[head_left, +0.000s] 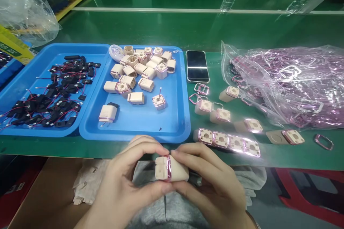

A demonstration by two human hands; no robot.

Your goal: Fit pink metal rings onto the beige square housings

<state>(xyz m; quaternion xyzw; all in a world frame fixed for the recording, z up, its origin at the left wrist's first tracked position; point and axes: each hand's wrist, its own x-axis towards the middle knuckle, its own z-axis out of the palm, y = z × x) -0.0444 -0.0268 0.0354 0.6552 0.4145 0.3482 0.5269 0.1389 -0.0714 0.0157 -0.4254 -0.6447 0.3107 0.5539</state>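
Observation:
My left hand (126,179) and my right hand (212,182) meet just below the table's front edge and both grip one small beige housing (172,169) with a shiny pink ring around its middle. Beside my right hand, a row of ringed beige housings (228,141) lies on the green table. More ringed housings (215,112) sit further back. Loose pink rings (201,89) lie close to a phone.
A blue tray (150,121) holds several beige housings. A second blue tray (40,61) on the left holds black parts with red wires. A phone (197,66) lies screen-up. A clear bag of pink rings (292,82) fills the right. One ring (324,142) lies apart.

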